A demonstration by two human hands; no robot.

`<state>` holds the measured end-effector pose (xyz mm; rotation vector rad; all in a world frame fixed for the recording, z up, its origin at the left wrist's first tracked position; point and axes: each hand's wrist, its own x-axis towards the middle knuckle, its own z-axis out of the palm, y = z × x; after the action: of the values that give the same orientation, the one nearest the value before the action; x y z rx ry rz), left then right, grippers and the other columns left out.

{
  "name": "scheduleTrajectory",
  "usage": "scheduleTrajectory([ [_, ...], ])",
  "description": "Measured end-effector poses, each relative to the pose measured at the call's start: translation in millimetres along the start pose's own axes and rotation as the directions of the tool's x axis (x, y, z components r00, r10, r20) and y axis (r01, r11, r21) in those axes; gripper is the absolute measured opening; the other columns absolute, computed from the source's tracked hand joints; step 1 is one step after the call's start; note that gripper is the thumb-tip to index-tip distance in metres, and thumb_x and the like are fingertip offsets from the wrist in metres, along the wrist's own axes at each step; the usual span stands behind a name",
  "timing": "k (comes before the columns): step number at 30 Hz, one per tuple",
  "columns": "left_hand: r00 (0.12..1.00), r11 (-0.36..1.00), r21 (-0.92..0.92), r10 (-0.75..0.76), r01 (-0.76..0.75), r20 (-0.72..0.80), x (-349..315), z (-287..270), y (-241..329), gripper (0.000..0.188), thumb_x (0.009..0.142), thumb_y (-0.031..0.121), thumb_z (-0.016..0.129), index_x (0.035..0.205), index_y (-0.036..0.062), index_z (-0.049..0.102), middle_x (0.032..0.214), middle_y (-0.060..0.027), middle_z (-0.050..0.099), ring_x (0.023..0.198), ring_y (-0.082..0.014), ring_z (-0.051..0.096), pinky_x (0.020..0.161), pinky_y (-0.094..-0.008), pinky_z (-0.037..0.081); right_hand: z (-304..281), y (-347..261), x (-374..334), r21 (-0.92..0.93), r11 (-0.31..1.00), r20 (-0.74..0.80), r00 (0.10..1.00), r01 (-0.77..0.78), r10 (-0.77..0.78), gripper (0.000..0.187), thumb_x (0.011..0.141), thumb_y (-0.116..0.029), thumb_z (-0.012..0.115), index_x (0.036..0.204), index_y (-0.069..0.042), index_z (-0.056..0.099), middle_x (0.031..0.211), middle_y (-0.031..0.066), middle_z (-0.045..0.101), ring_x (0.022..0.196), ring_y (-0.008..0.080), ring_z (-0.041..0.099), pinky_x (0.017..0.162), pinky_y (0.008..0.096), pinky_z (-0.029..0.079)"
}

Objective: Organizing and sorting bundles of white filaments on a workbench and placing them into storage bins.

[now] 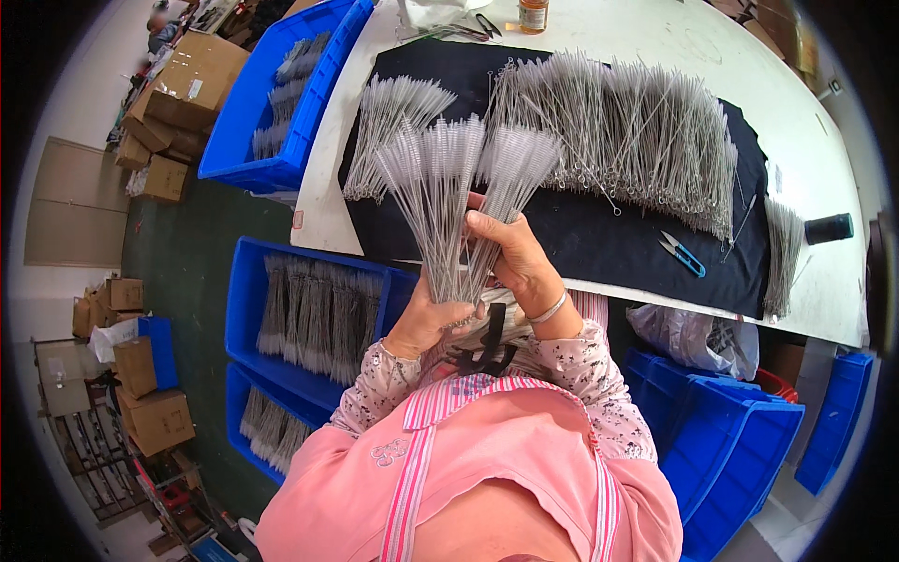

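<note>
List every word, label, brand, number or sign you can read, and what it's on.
No text reads clearly enough to quote.
Amber jar: label too small.
Upper cardboard box: white label too small.
White table, left edge: sticker too small.
Pink garment: emblem, no letters I can make out.

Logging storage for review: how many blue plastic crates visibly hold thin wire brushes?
3: upper-left crate beside the white table, middle-left crate, and lower-left crate below it. Others may be hidden.

Brushes (438, 164) in both grips (426, 321) (521, 258)
</note>
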<state>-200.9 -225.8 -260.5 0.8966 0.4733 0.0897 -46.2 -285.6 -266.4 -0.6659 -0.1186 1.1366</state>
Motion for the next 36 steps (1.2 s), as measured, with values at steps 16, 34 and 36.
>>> scheduleTrajectory([
  [16, 0.963, 0.955, 0.127, 0.267, -0.27, 0.037, 3.7, -5.7, -21.2, 0.065, 0.07, -0.009, 0.066, 0.117, 0.0151, 0.029, 0.104, -0.0071, 0.052, 0.081, -0.0161, 0.061, 0.062, -0.027, 0.051, -14.6, -3.6, -4.4, 0.088, 0.992, 0.226, 0.972, -0.088, 0.066, 0.078, 0.066, -0.024, 0.066, 0.132, 0.007, 0.037, 0.13, 0.0226, 0.044, 0.115, 0.0357, 0.048, 0.101, 0.0488, 0.036],
  [34, 0.956, 0.971, 0.223, -0.139, 0.081, 0.259, -10.1, 2.3, -8.6, 0.027, 0.079, 0.012, 0.064, 0.102, 0.0033, 0.053, 0.085, -0.0044, 0.058, 0.072, -0.0117, 0.056, 0.063, -0.0222, 0.045, -6.3, 6.0, -22.7, -0.043, 0.994, 0.388, 0.915, -0.1, 0.109, 0.087, 0.068, -0.027, 0.078, 0.136, 0.002, 0.032, 0.125, 0.0268, 0.048, 0.112, 0.0339, 0.053, 0.096, 0.0457, 0.043],
  [36, 0.905, 0.968, 0.208, -0.21, 0.139, 0.371, -10.2, -1.8, -12.5, 0.024, 0.078, 0.013, 0.065, 0.098, 0.0033, 0.056, 0.083, -0.0036, 0.058, 0.07, -0.0113, 0.054, 0.061, -0.023, 0.043, -5.7, 7.5, -28.3, -0.001, 0.96, 0.408, 0.877, -0.279, 0.256, 0.09, 0.067, -0.024, 0.079, 0.137, 0.002, 0.028, 0.117, 0.0234, 0.053, 0.1, 0.0309, 0.058, 0.086, 0.0427, 0.049],
])
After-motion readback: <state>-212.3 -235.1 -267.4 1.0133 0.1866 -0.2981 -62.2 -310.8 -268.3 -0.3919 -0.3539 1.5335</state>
